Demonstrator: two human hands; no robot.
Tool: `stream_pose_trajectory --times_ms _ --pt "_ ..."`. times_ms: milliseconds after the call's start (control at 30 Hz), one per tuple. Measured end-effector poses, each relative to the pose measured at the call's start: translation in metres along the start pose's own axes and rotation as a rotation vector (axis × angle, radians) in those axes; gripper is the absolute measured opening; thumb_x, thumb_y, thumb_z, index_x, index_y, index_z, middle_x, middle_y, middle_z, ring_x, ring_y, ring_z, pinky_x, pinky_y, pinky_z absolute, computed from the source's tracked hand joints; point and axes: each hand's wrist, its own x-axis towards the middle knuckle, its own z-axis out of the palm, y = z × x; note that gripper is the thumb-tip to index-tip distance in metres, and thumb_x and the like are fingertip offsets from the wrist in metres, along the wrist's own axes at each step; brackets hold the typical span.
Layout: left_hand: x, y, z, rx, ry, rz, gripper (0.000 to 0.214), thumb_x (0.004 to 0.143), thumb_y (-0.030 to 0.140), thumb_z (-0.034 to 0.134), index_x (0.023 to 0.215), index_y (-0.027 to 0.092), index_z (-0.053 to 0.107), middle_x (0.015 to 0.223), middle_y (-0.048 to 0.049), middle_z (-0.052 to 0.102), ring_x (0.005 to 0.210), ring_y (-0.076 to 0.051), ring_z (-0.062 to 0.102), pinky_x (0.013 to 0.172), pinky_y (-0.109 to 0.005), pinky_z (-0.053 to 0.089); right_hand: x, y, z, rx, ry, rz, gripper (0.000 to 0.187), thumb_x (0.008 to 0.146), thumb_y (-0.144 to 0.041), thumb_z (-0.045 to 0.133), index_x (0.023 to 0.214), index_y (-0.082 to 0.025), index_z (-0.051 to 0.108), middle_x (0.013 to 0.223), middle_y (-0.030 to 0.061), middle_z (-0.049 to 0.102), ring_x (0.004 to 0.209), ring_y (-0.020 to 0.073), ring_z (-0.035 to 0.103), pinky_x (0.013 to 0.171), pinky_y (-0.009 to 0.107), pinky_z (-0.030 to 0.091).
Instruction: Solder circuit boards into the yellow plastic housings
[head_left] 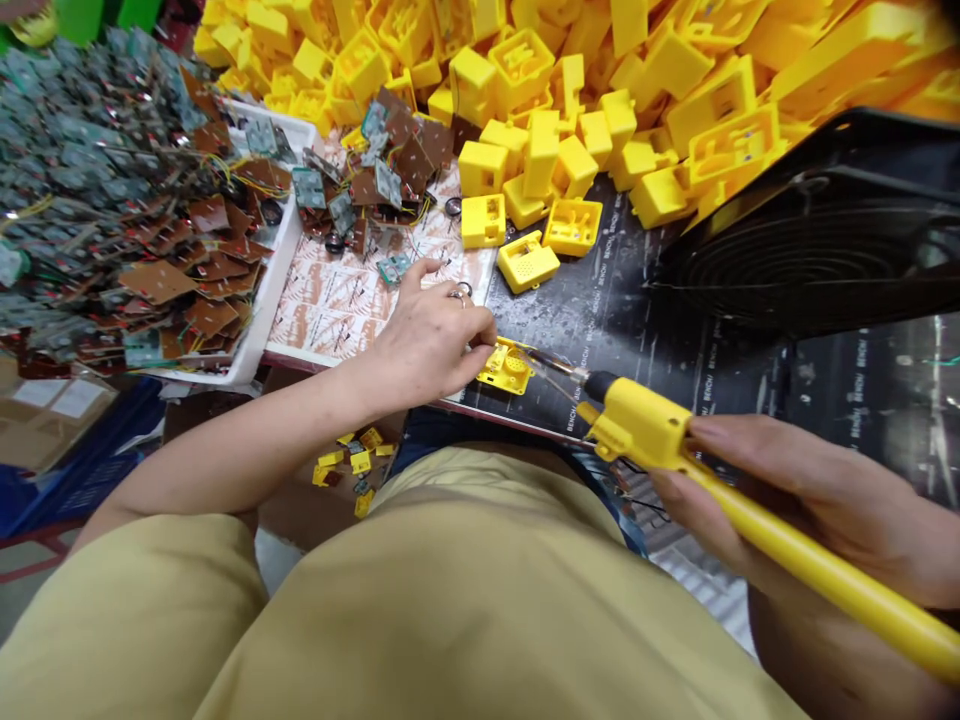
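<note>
My left hand (431,335) pinches a small yellow plastic case (506,367) at the near edge of the black bench mat (622,310). My right hand (810,490) is wrapped round a yellow soldering iron (675,440), whose metal tip (559,368) reaches the yellow case. A ring shows on my left hand.
A big heap of yellow plastic housings (600,90) fills the back. A white tray (277,260) on the left holds several brown circuit boards (150,220); more boards (375,170) lie on printed paper. A black fan (817,240) stands at right. Small yellow parts (352,465) lie below the table's edge.
</note>
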Motion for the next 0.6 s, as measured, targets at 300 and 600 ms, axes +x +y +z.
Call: stream_pose_trajectory --times_ms 300,600 --pt "0.007 0.001 -0.007 0.069 -0.082 0.029 0.021 0.085 0.024 0.053 0.074 0.022 0.071 0.071 -0.0034 0.069 0.087 -0.023 0.063 0.108 -0.058 0.035 0.015 -0.001 0.006 -0.055 -0.162 -0.077 0.016 0.096 -0.033 0.061 0.083 -0.023 0.059 0.075 -0.0007 0.066 0.067 0.01 0.066 0.062 0.02 0.058" --pt "0.008 -0.002 -0.005 0.109 -0.06 0.101 0.023 0.088 0.025 0.053 0.074 0.021 0.071 0.071 -0.0026 0.068 0.089 -0.023 0.06 0.105 -0.051 0.036 0.023 0.005 -0.019 -0.172 -0.233 -0.186 0.011 0.095 -0.031 0.062 0.088 -0.023 0.058 0.077 0.0001 0.066 0.06 0.0092 0.064 0.047 0.017 0.051"
